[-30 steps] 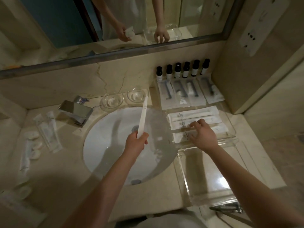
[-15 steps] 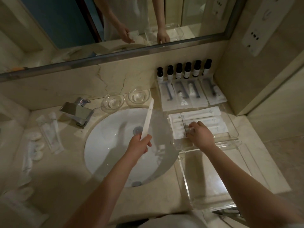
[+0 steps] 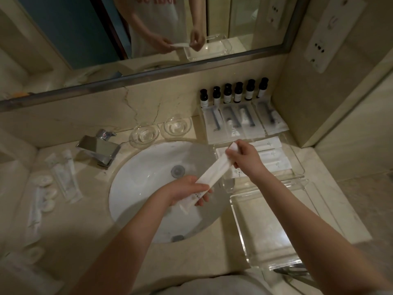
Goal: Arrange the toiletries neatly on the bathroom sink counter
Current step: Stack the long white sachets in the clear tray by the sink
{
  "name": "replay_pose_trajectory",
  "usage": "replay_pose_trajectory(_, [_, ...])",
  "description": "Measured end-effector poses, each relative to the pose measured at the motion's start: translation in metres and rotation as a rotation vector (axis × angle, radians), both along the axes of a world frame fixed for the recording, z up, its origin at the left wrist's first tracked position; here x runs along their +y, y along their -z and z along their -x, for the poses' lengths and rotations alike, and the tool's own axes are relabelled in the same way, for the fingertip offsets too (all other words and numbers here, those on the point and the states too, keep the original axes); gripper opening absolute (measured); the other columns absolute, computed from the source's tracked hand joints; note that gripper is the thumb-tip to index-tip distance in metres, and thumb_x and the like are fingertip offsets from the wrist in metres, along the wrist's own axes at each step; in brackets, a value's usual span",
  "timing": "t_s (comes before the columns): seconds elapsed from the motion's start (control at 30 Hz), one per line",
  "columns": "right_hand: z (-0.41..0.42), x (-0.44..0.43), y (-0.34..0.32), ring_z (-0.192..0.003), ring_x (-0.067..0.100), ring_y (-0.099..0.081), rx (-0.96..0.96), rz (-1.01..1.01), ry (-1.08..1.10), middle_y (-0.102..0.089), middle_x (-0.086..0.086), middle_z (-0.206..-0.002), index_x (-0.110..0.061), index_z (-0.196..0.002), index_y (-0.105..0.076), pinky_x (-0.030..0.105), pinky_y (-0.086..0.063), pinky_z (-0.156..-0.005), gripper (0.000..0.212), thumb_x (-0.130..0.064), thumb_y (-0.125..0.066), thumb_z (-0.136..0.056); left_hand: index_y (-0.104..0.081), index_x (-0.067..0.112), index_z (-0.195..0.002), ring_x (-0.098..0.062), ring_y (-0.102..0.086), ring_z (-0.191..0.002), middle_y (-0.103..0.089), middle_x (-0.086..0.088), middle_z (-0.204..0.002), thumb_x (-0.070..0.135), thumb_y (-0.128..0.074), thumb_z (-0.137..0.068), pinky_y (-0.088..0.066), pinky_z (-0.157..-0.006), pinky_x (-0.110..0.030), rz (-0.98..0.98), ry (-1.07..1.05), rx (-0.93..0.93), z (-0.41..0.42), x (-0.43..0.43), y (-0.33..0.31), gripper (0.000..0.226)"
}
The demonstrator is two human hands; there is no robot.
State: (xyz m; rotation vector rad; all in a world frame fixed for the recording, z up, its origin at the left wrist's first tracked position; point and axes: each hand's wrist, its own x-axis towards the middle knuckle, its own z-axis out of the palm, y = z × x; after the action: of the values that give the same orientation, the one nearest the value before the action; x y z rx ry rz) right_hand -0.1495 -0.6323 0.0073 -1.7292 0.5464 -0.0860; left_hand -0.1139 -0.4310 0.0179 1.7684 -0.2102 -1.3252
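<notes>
Here, in the middle of the frame, both hands hold one long white packet slantwise above the right side of the white sink basin. The left hand has its fingers curled round the packet's lower end, and the right hand pinches the upper end between thumb and fingers. Just right of the basin, a clear tray holds three more white packets lying side by side, partly hidden by the right hand. A second clear tray sits below it, toward the lower right. Along the back wall at upper right stand six small dark-capped bottles in a row, with flat sachets laid in front of them. Two glass bowls sit behind the basin beside the chrome faucet. At the left edge lie clear-wrapped tubes and small round soaps.
</notes>
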Motion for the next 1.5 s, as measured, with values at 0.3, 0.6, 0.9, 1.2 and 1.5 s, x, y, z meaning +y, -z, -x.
replay_pose_trajectory(0.3, [0.036,-0.05,0.028,-0.094,0.032,-0.059,0.162,0.243,0.382,-0.062,0.013,-0.102,-0.011,-0.109,-0.057,0.039,-0.048,-0.083,0.024,-0.02,-0.058,-0.087,-0.061,0.001,-0.087,-0.005,-0.063,-0.046,-0.062,-0.008,-0.076,0.002,-0.055,-0.091,-0.052,-0.054,-0.018,-0.029,-0.157,-0.243,-0.001,-0.02,0.02,0.007])
replay_pose_trajectory(0.6, [0.081,-0.065,0.05,-0.096,0.036,-0.067,0.004,0.972,-0.131,-0.07,0.016,-0.108,-0.015,-0.099,-0.073,0.044,-0.056,-0.077,0.022,-0.018,-0.073,-0.078,-0.062,0.011,-0.093,-0.011,-0.06,-0.064,-0.059,-0.008,-0.071,0.007,-0.057,-0.089,-0.044,-0.061,-0.02,-0.085,0.066,-0.432,0.008,-0.095,0.036,0.008])
replay_pose_trajectory(0.9, [0.076,-0.072,0.062,-0.08,0.034,-0.065,0.111,1.036,-0.231,-0.072,0.008,-0.09,-0.02,-0.078,-0.076,0.035,-0.052,-0.061,0.024,-0.037,-0.059,-0.079,-0.064,0.011,-0.101,-0.032,-0.057,-0.107,-0.066,-0.013,-0.108,0.019,-0.052,-0.088,-0.046,-0.084,-0.033,-0.448,0.281,-0.908,0.022,-0.112,0.051,0.02])
replay_pose_trajectory(1.2, [0.059,-0.069,0.064,-0.095,0.029,-0.058,0.274,0.924,-0.268,-0.068,0.003,-0.101,-0.02,-0.089,-0.074,0.034,-0.049,-0.075,0.016,-0.031,-0.063,-0.084,-0.057,0.013,-0.114,-0.029,-0.042,-0.118,-0.05,-0.008,-0.118,0.018,-0.054,-0.087,-0.037,-0.092,-0.039,-0.518,0.46,-1.12,0.019,-0.104,0.058,0.028])
replay_pose_trajectory(1.5, [0.057,-0.076,0.058,-0.088,0.025,-0.057,0.437,1.065,-0.274,-0.064,0.004,-0.094,-0.023,-0.093,-0.072,0.026,-0.038,-0.061,0.018,-0.023,-0.056,-0.084,-0.065,0.019,-0.114,-0.027,-0.041,-0.118,-0.054,-0.006,-0.117,0.023,-0.052,-0.088,-0.033,-0.094,-0.038,-0.506,0.537,-1.096,0.017,-0.105,0.061,0.029])
